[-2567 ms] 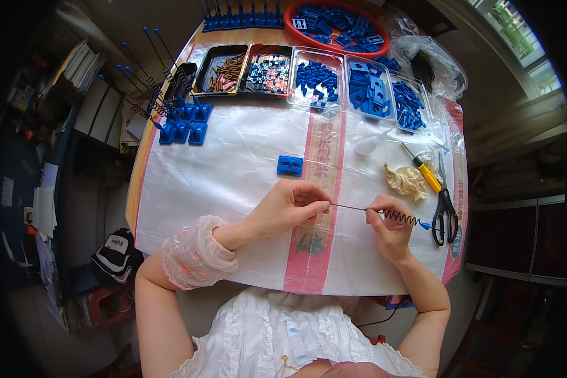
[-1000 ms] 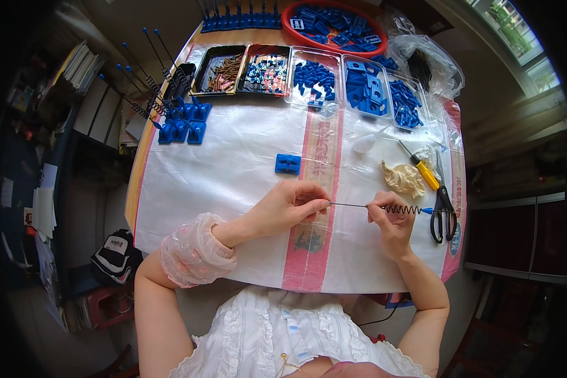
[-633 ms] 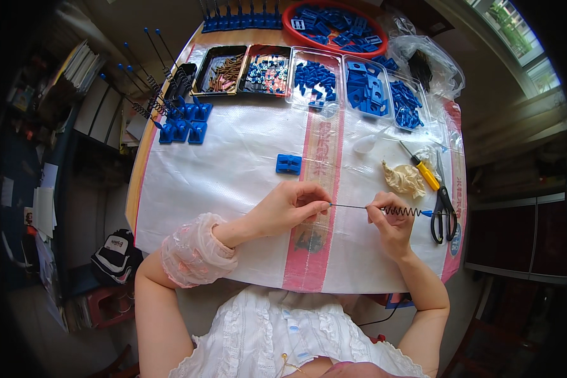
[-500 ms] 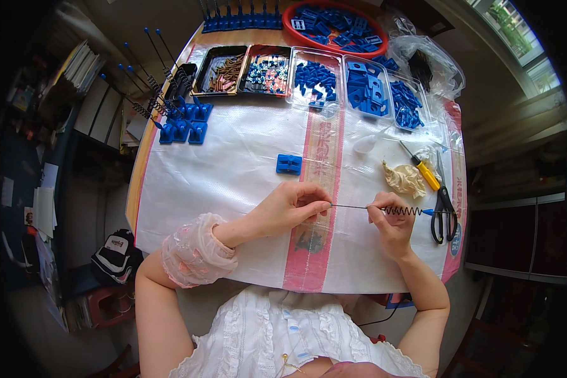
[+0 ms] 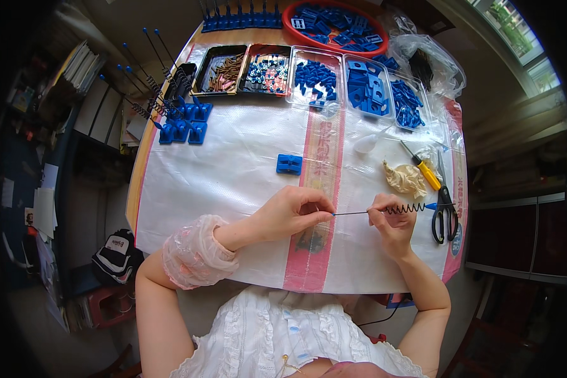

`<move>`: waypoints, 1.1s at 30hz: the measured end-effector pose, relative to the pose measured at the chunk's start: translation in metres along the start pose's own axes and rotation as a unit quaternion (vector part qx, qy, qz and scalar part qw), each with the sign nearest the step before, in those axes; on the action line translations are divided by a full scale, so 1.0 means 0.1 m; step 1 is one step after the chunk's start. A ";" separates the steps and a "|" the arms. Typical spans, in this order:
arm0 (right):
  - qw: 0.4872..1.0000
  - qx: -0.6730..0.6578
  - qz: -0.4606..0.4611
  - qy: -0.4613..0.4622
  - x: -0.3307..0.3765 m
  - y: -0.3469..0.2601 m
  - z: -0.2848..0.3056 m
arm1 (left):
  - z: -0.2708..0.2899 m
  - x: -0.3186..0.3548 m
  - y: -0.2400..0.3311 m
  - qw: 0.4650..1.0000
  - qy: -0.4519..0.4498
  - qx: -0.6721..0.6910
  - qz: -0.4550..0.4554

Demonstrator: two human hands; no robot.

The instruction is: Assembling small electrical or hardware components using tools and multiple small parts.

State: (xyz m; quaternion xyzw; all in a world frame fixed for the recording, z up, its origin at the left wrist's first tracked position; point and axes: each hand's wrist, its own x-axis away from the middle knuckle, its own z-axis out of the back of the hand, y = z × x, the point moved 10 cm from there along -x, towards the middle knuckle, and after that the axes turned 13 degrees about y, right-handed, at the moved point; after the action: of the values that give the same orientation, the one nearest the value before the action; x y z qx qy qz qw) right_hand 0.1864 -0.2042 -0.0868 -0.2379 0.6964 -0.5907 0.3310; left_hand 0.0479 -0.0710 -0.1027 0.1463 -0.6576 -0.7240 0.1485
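A thin dark rod (image 5: pixel 351 213) is stretched level between my two hands over the white table cover. My left hand (image 5: pixel 296 213) pinches its left end, where a speck of blue shows between thumb and forefinger. My right hand (image 5: pixel 392 225) is closed on the rod near the start of a black coil spring (image 5: pixel 412 208). Past the spring, a small blue cone-shaped piece (image 5: pixel 431 206) points toward the scissors, and a thin tip sticks out beyond it. A blue plastic base (image 5: pixel 289 164) lies on the cover, beyond my left hand.
Black scissors (image 5: pixel 445 217), a yellow-handled screwdriver (image 5: pixel 429 176) and crumpled tan paper (image 5: pixel 404 179) lie at the right. Behind stand trays of screws (image 5: pixel 225 74), nuts (image 5: pixel 268 72) and blue parts (image 5: pixel 315 80), plus a red basin (image 5: pixel 288 30). Blue bases with sprung rods (image 5: pixel 181 126) stand far left.
The rod with its spring and blue cone has shifted slightly to the right and tilted up at that end. My left hand has moved slightly right and down, still pinching the rod.
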 end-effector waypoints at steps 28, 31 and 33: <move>0.971 0.180 0.126 -0.096 -0.05 -0.32 -0.18 | 0.14 -0.03 0.05 0.992 0.076 0.104 -0.018; 0.897 0.325 0.255 -0.155 -0.01 -0.52 -0.37 | 0.30 -0.02 0.13 0.984 0.104 0.140 -0.050; 0.858 0.387 0.287 -0.176 0.02 -0.54 -0.46 | 0.35 -0.02 0.15 0.976 0.116 0.176 -0.053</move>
State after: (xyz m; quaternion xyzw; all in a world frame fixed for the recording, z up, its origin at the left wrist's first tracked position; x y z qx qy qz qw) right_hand 0.1474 -0.1857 -0.0302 0.0197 0.3793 -0.6392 0.6687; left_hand 0.0355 -0.0402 -0.0848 0.2880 -0.7444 -0.5818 0.1567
